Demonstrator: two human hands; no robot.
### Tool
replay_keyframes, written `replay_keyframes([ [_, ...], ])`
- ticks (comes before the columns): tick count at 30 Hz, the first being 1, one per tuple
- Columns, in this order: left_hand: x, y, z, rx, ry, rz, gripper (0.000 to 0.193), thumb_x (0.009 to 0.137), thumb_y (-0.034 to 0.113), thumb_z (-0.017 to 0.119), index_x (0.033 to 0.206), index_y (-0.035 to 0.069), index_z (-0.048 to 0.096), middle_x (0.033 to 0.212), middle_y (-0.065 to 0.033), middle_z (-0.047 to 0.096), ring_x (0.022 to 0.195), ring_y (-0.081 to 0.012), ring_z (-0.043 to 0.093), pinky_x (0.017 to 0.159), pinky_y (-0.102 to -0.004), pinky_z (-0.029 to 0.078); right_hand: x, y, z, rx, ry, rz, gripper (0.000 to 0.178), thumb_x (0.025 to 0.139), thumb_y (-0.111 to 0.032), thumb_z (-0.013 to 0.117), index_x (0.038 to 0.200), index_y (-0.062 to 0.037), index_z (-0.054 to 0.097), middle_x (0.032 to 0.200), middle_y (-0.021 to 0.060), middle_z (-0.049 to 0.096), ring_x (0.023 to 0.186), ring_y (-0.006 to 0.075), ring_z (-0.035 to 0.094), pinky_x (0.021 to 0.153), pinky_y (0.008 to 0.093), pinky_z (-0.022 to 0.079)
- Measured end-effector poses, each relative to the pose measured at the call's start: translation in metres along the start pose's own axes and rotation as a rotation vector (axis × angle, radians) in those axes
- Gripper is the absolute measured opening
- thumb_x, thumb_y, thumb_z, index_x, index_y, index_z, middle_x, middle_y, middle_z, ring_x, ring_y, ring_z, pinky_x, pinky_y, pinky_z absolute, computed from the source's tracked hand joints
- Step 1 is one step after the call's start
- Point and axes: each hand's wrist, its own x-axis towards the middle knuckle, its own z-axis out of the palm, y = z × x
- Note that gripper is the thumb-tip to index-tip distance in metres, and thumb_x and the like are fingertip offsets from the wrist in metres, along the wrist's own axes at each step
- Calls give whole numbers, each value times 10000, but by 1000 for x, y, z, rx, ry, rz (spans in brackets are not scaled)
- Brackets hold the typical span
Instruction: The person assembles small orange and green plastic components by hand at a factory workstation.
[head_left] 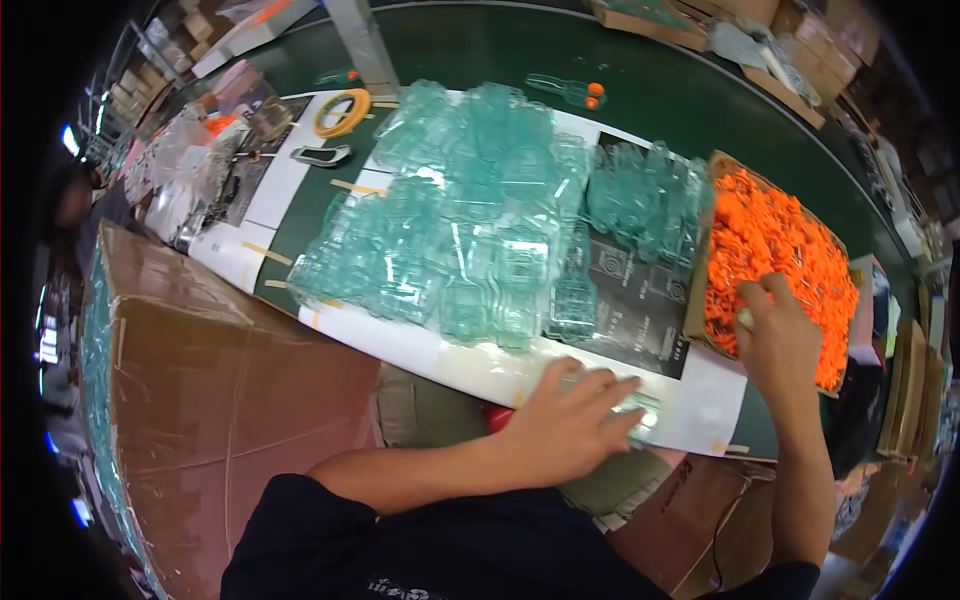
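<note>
My left hand [570, 425] lies low over the front edge of the white work surface, fingers spread and bent. Beneath and beside its fingertips is a clear greenish plastic piece [645, 412], partly hidden by the hand. At the right, my right hand [778, 330] reaches into an open cardboard box [698, 290] filled with small orange plastic parts [775, 235]. Its fingers are curled down together among them, and whatever they pinch is hidden. Something pale shows at the fingertips. A large heap of clear green plastic pieces [480, 200] spreads across the middle of the surface.
A second pile of clear pieces [645, 195] sits left of the orange box. A yellow tape roll [342, 113] and a grey-black tool [321, 156] lie at the back left. A big cardboard carton [220, 390] stands at the left. Behind stretches a green table [470, 45].
</note>
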Motion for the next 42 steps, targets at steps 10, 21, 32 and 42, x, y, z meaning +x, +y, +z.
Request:
replay_keyframes([
  [10, 5, -13, 18, 76, 26, 32, 190, 864, 232, 669, 1034, 149, 653, 1095, 37, 660, 834, -155, 578, 706, -280, 455, -15, 24, -7, 606, 355, 404, 194, 921, -107, 622, 1083, -12, 674, 977, 64, 681, 793, 164, 598, 693, 282, 482],
  [21, 31, -22, -7, -194, 252, 84, 324, 787, 129, 740, 1090, 62, 644, 1198, -47, 675, 974, -221, 634, 858, -330, 487, -41, -43, -30, 1761, -252, 556, 205, 874, -83, 720, 1066, -14, 728, 859, 15, 659, 725, 95, 558, 662, 206, 450],
  [32, 29, -12, -13, -360, 229, 179, 460, 756, 82, 765, 1182, 14, 603, 1200, -90, 668, 990, -267, 654, 866, -357, 519, -58, -65, -26, 1671, -141, 554, 122, 941, -156, 659, 975, -49, 707, 835, 44, 671, 672, 87, 527, 617, 226, 444],
  [42, 10, 1, 1, -664, 221, -26, 603, 716, 76, 794, 1262, 11, 546, 1162, -123, 653, 973, -277, 648, 816, -336, 530, -61, -86, -38, 2461, 615, -23, 387, 1062, -361, 369, 738, -161, 440, 664, 9, 444, 535, 123, 433, 465, 288, 386],
])
